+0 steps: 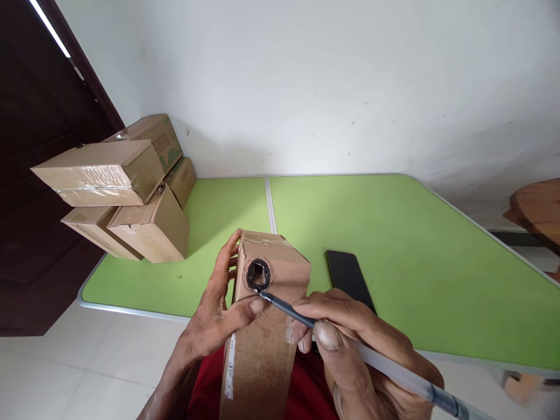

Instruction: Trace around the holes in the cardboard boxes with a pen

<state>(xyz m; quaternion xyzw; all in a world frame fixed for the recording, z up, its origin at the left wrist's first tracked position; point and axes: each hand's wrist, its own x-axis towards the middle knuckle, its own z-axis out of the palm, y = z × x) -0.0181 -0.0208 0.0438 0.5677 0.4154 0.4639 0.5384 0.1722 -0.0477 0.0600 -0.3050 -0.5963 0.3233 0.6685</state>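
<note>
A narrow cardboard box (pixel 262 356) stands tilted close to my body, its end face turned up toward me. Near the left of that face is a small hole, ringed by thick black ink and loose scribbled lines. My left hand (pixel 214 315) grips the box along its left side, thumb across the front below the hole. In my right hand (pixel 359 350) a pen (pixel 297 314) with a dark grip and clear barrel is pinched between thumb and fingers. The pen's tip touches or nearly touches the lower edge of the black ring.
A black phone (pixel 350 277) lies on the green folding table (pixel 437 262), right of the box. Several cardboard boxes (pixel 109 169) are stacked at the table's left end. Behind is a white wall (pixel 306 87), with a dark door (pixel 39 175) at left and a brown wooden seat (pixel 538 210) at right.
</note>
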